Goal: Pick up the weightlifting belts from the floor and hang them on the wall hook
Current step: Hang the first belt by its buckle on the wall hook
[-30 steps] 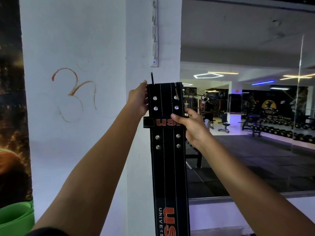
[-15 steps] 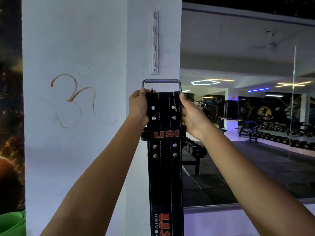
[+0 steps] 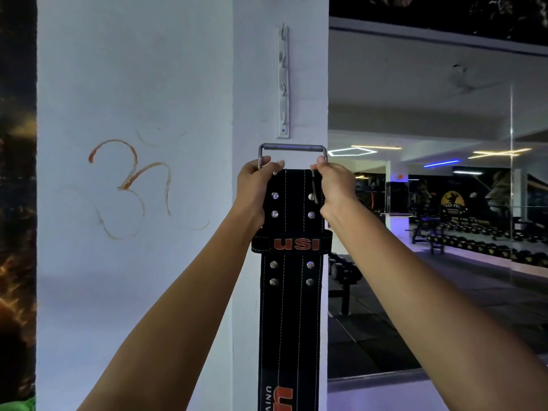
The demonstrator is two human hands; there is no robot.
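A black weightlifting belt (image 3: 290, 307) with orange USI lettering and silver rivets hangs straight down in front of a white pillar. Its metal buckle bar (image 3: 293, 148) stands up above the belt's top edge. My left hand (image 3: 255, 188) grips the top left corner and my right hand (image 3: 335, 188) grips the top right corner beside a loose buckle prong. A white vertical hook rail (image 3: 283, 81) with several small hooks is fixed on the pillar, just above the buckle and apart from it.
The white wall (image 3: 133, 203) to the left bears an orange painted symbol. A large mirror (image 3: 439, 203) on the right reflects gym benches, dumbbell racks and ceiling lights. Something green (image 3: 17, 404) shows at the bottom left corner.
Both hands have raised the belt toward the hook rail. The buckle bar has flipped up above the belt top, and my right hand has shifted from the belt's middle to its top right corner.
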